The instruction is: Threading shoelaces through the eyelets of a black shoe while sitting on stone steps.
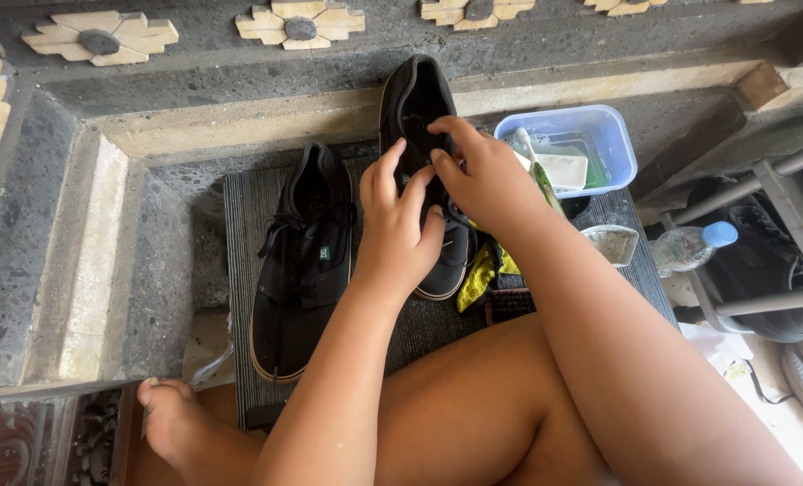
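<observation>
Both hands raised — fingers curled

Both hands work on one black shoe held upright over the grey mat; the left hand grips its side, fingers curled against the upper; the right hand pinches at the tongue near the opening; a second black shoe lies flat on the mat, just left of the held shoe; right of the held shoe sits a clear blue tub, with a yellow cloth below it and a plastic bottle further right
</observation>
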